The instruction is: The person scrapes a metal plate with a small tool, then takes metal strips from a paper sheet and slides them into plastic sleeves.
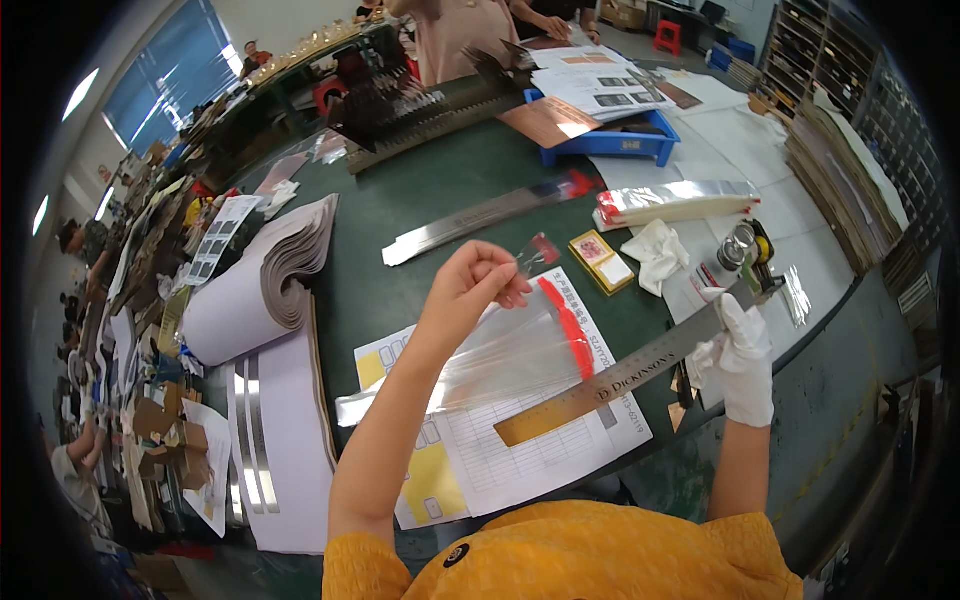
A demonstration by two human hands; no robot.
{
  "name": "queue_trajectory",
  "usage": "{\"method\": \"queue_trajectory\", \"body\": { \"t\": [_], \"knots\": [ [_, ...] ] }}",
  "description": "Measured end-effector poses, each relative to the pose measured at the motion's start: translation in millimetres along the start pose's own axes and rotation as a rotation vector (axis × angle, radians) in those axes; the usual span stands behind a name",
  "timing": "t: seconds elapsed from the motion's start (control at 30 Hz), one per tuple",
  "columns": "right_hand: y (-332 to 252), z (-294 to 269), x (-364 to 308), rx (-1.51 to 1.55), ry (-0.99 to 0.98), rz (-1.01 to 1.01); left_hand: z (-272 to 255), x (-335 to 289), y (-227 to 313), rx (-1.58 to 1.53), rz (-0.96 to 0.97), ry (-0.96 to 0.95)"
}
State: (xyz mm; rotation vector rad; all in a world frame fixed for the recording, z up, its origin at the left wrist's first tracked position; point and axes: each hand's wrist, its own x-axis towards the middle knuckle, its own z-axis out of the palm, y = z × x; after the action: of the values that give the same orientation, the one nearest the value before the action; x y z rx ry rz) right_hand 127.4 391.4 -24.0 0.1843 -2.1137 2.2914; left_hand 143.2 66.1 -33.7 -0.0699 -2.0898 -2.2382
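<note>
My right hand, in a white glove, grips one end of a long flat metal blade with printed lettering. The blade slants down to the left over a printed sheet. My bare left hand is raised over the table, thumb and fingers pinched on a small clear plastic bag with a red patch. Beneath my left hand and forearm, several long clear plastic sleeves lie fanned out, their red ends toward the right. Part of them is hidden by my left forearm.
Behind are a wrapped metal blade, a pile of silvery sleeves, a small yellow box and a crumpled white cloth. Farther back stand a blue tray and a toothed rack. Rolled pale sheets lie left.
</note>
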Motion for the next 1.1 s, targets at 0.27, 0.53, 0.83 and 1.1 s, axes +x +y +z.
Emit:
{"method": "queue_trajectory", "body": {
  "t": [0.27, 0.53, 0.83, 1.1],
  "knots": [
    [-13.0, 1.8, 1.0, -0.012, -0.064, -0.138, 14.0, -6.7, 5.4, 0.178, -0.006, -0.097],
    [23.4, -46.0, 17.4, 0.208, -0.103, -0.035, 82.6, -10.4, 11.8, 0.129, 0.113, -0.291],
    [-29.4, -87.0, 25.6, -0.152, 0.253, -0.839, 34.4, -20.3, 49.5, 0.016, 0.052, -0.076],
    [-65.8, -82.2, 26.4, 0.188, 0.211, -0.862, 32.5, -30.8, 62.4, -0.026, -0.007, -0.061]
  ]
}}
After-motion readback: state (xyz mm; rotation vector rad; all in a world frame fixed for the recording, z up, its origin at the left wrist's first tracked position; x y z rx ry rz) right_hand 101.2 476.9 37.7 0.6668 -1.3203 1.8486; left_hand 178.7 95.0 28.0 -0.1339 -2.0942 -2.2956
